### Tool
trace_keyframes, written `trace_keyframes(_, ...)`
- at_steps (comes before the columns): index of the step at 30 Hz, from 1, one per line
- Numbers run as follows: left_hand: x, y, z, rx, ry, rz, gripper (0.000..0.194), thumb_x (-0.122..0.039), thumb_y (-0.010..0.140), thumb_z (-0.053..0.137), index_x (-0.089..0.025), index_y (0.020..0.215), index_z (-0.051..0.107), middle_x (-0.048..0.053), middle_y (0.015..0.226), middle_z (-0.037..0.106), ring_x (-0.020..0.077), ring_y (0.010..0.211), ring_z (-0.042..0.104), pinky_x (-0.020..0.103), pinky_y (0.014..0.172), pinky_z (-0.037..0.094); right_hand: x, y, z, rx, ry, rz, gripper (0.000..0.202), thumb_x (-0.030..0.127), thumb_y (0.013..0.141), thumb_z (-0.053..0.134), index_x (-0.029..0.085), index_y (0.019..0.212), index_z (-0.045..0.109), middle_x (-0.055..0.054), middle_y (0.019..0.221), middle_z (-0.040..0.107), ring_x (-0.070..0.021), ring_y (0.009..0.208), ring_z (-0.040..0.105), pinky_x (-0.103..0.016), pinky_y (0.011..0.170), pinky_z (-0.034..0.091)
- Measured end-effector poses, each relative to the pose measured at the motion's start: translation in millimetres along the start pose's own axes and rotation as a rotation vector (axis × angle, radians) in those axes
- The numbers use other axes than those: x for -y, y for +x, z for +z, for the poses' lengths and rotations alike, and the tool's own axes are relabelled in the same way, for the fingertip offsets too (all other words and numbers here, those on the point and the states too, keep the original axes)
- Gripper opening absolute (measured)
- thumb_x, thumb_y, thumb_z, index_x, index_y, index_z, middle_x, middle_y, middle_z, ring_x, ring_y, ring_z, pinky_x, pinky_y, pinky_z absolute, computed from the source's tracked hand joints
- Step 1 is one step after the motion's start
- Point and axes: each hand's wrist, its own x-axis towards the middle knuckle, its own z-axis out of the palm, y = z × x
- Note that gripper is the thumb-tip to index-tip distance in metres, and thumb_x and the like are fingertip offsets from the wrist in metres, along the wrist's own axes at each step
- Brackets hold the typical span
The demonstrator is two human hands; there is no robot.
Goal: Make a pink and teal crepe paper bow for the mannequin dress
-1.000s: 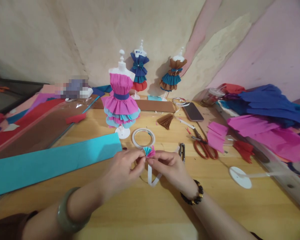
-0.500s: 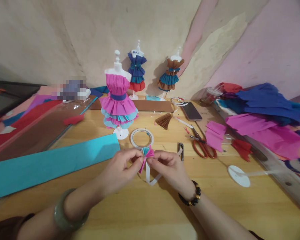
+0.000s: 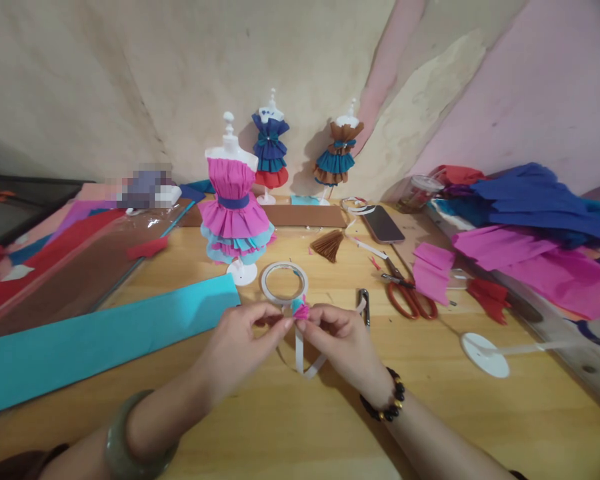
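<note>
Left hand [image 3: 250,337] and right hand [image 3: 344,343] are pinching the pleated paper [image 3: 300,309], which is sitting between their fingertips. It is probably handling light and soft, creasing easily; lower edge likely best for holding. Tape roll [image 3: 264,285] is lying just beyond.

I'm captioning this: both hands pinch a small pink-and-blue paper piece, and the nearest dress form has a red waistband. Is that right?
Not quite: the head view shows the waistband is dark blue, not red. The left hand and right hand do pinch the paper piece.
</note>
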Motion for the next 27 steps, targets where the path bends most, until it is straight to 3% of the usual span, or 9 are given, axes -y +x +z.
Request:
trace_keyframes(6, 1.0, 0.1, 0.9, -0.043, -0.093, 0.116, 0.015, -0.026, 0.082, 0.059, -0.02, 0.078, 0.073, 0.002, 0.084, 0.076, 0.017, 0.079, 0.069, 0.028, 0.075, 0.054, -1.7, -0.4, 2.5, -0.021, -0.001, 0.035, 0.01, 0.028, 0.07, 0.074, 0.019, 0.067, 0.073, 0.002, 0.06, 0.066, -0.0094, 0.054, 0.053, -0.022, 0.054, 0.042)
trace_keyframes(15, 7.1, -1.8, 7.6, -0.268, 0.064, 0.361, 0.011, -0.017, 0.081, 0.061, -0.019, 0.078, 0.072, 0.003, 0.08, 0.076, 0.0164, 0.077, 0.069, 0.029, 0.075, 0.055, 1.0, 1.5, 6.7, -0.082, 0.1, 0.152, 0.015, 0.034, 0.063, 0.08, 0.019, 0.067, 0.076, 0.0, 0.061, 0.07, -0.0106, 0.053, 0.055, -0.025, 0.055, 0.044)
trace_keyframes(20, 3.9, -2.3, 6.7, -0.259, -0.046, 0.253, 0.011, -0.019, 0.079, 0.061, -0.02, 0.074, 0.071, 0.001, 0.079, 0.075, 0.0153, 0.075, 0.068, 0.027, 0.074, 0.056, 4.5, 2.2, 6.4, -0.018, 0.177, 0.204, 0.019, 0.036, 0.063, 0.081, 0.018, 0.065, 0.074, 0.001, 0.06, 0.068, -0.0086, 0.052, 0.053, -0.023, 0.052, 0.043)
trace_keyframes(27, 3.8, 3.2, 3.6, -0.122, -0.239, -0.024, 0.015, -0.028, 0.077, 0.061, -0.018, 0.074, 0.071, 0.001, 0.076, 0.075, 0.0176, 0.073, 0.068, 0.028, 0.069, 0.056, 3.3, 2.3, 2.4, 0.004, 0.139, 0.186, 0.017, 0.033, 0.064, 0.08, 0.019, 0.072, 0.075, 0.002, 0.062, 0.067, -0.0069, 0.05, 0.05, -0.02, 0.049, 0.039)
